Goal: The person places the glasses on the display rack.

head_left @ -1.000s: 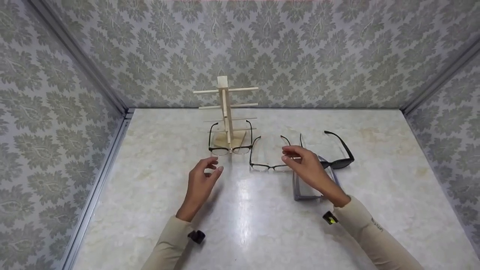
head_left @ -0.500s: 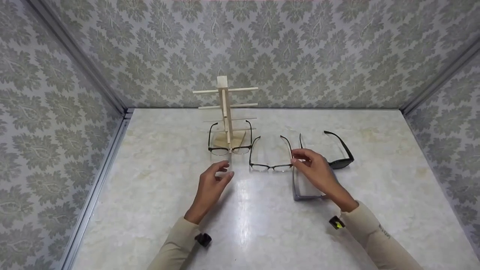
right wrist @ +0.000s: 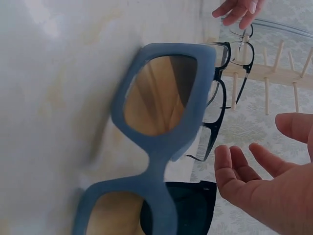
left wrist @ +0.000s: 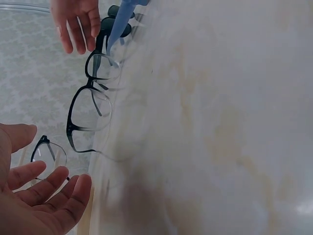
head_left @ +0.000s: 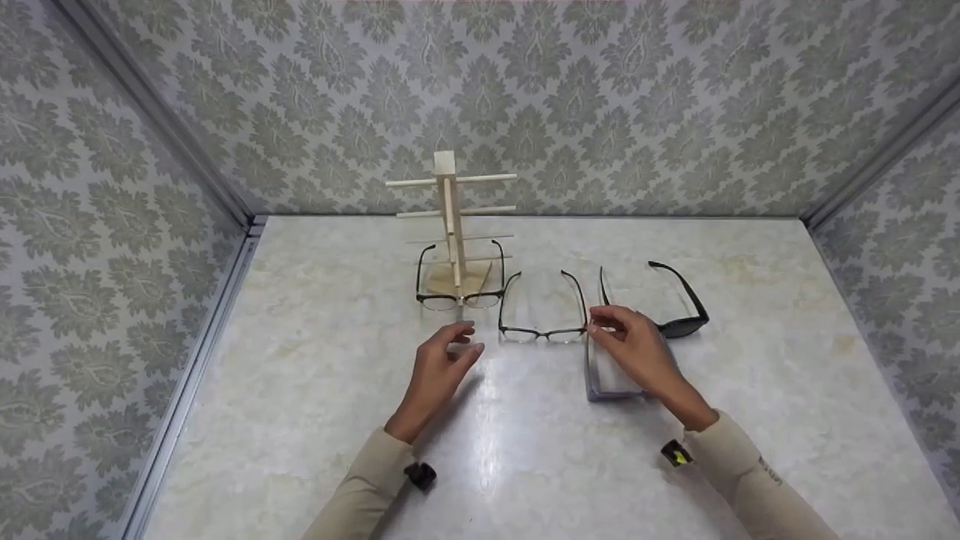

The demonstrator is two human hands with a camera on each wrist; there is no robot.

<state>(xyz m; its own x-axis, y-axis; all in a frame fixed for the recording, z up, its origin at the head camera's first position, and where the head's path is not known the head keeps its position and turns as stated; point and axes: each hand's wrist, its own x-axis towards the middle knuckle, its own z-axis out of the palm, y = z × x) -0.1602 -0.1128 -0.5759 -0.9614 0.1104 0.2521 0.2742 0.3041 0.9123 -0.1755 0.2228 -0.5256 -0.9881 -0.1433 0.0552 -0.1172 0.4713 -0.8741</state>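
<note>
Black-rimmed glasses (head_left: 541, 334) lie on the table, temples pointing to the back. Just left of and nearer than them, my left hand (head_left: 435, 371) hovers with its fingers loosely bent, touching nothing. My right hand (head_left: 637, 352) is by their right corner, over blue-framed glasses (head_left: 616, 395); in the right wrist view a gap shows between thumb and fingers of that hand (right wrist: 266, 181), with nothing held. Dark sunglasses (head_left: 682, 327) are partly hidden behind the right hand. Another dark-rimmed pair (head_left: 491, 295) sits at the foot of the wooden stand (head_left: 459, 225).
The stand's upright carries several thin horizontal pegs (head_left: 487, 178). Patterned walls (head_left: 555, 105) enclose the marbled table (head_left: 315, 262) at the back and both sides. Small dark devices (head_left: 421, 475) are on both wrists.
My left hand has moved right and a little nearer to the front. My right hand has shifted right and slightly down, uncovering the black-rimmed glasses' right corner. The glasses have not visibly moved.
</note>
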